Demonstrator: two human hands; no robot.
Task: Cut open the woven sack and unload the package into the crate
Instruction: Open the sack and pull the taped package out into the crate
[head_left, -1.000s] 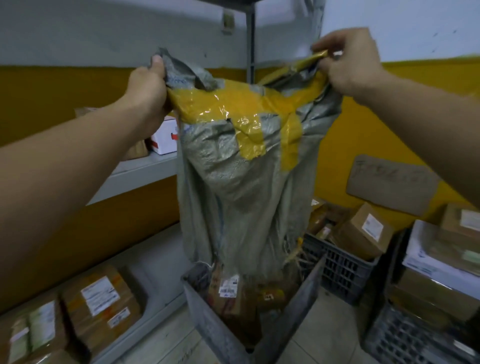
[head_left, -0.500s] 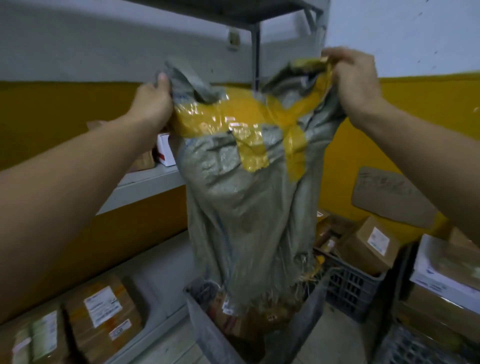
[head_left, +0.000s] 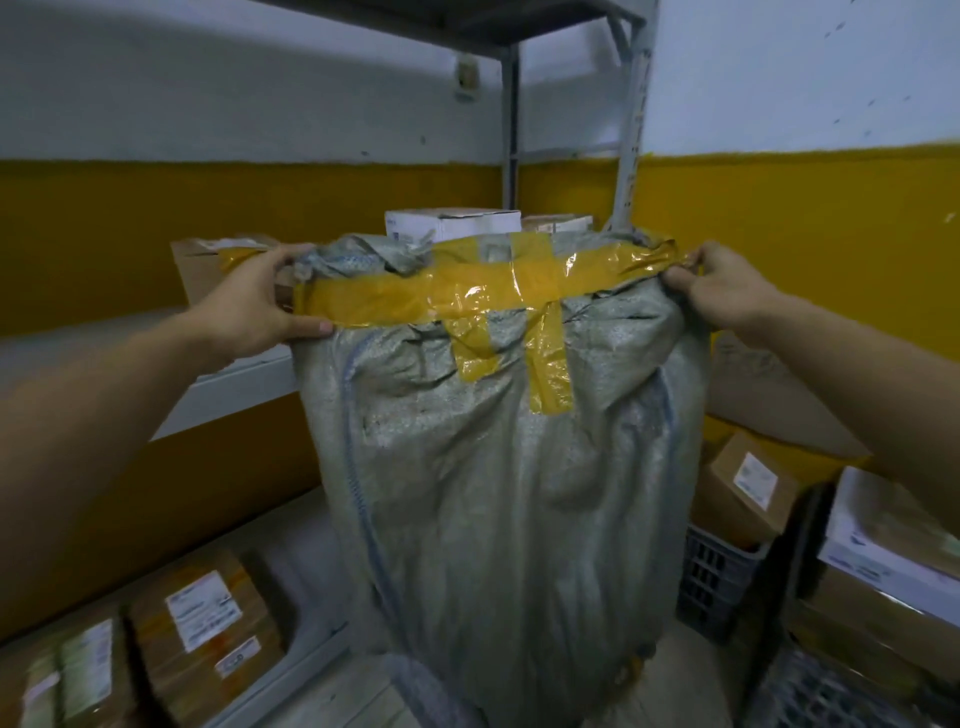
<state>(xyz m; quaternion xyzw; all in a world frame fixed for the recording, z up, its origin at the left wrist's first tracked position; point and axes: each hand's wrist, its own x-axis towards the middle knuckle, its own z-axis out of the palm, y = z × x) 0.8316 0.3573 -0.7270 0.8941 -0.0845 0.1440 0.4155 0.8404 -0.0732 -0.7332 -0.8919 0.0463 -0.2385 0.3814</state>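
Observation:
A grey woven sack (head_left: 498, 493) with yellow tape (head_left: 467, 296) across its top hangs in the middle of the view, held up and spread flat. My left hand (head_left: 254, 306) grips the sack's upper left corner. My right hand (head_left: 722, 291) grips the upper right corner at the end of the tape. The sack looks limp and slack. Its lower edge hangs down to the bottom of the frame. A grey crate (head_left: 415, 686) shows only as a small blurred piece behind the sack's lower left; its contents are hidden.
Metal shelves (head_left: 244, 384) run along the left wall, with taped cardboard parcels (head_left: 208, 639) on the lowest one. A white box (head_left: 452, 226) stands on the shelf behind the sack. At right sit a dark plastic crate (head_left: 722, 582) with boxes (head_left: 748, 483) and stacked cartons (head_left: 893, 571).
The sack has been lowered and pulled wide and flat between my hands. It hangs lower and covers the crate and the parcels that showed below it before.

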